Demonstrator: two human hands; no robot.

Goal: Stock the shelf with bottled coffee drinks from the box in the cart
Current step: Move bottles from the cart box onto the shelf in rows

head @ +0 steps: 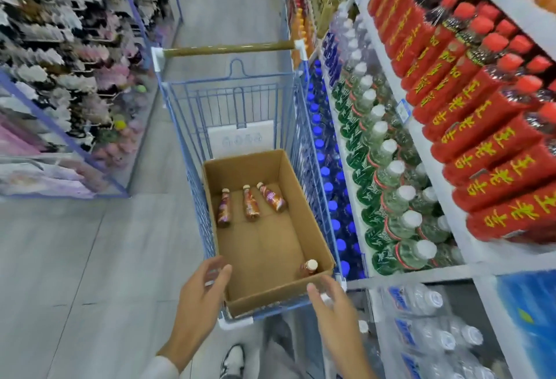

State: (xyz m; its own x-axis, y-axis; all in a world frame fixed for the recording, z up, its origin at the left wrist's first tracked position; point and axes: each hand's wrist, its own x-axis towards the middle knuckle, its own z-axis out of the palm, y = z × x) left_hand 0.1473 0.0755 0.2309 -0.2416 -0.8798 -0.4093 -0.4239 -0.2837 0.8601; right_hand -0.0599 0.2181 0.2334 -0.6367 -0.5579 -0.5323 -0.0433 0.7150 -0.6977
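Observation:
An open cardboard box (304, 207) sits in a blue wire cart (192, 125). Three brown bottled coffee drinks lie on the box floor at its far end: one (224, 208) at left, one (250, 203) in the middle, one (271, 197) at right. A further bottle (309, 267) stands in the near right corner. My left hand (204, 291) hovers at the box's near left corner, fingers apart and empty. My right hand (334, 309) is at the near right corner, also open and empty.
Shelves (427, 149) on the right hold red-labelled bottles, green-labelled clear bottles and blue-capped bottles; water packs (421, 318) fill the lowest level. A display rack (60, 83) stands on the left. The grey aisle floor runs past the cart handle (228, 49). My shoe (233, 360) shows below.

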